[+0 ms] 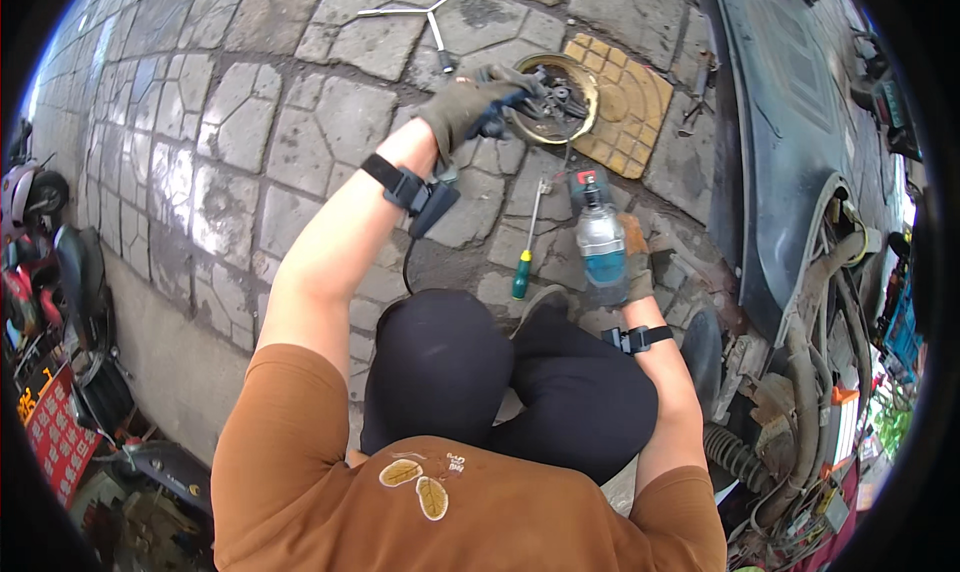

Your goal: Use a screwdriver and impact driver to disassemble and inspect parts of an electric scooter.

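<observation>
A grey glove covers my left hand (480, 102), which reaches with curled fingers over the near-left rim of a round metal bowl (591, 101) of dark small parts (555, 97); what it grips is too jumbled to name. My right hand (634, 257) grips a silver and teal power impact wrench (602, 242), pointed away from me. Between my hands, a long screwdriver (523, 274) with a green and yellow handle lies on the paving. The bowl rests on the left part of a yellow tile (635, 122).
A three-armed wrench (405, 12) lies beyond my left hand. A large dark vehicle panel (760, 152), with exposed pipes (805, 382), stands along my right. Parked scooters (70, 272) and a red sign (45, 432) are at the left edge. My bent knees (430, 372) are below the tools.
</observation>
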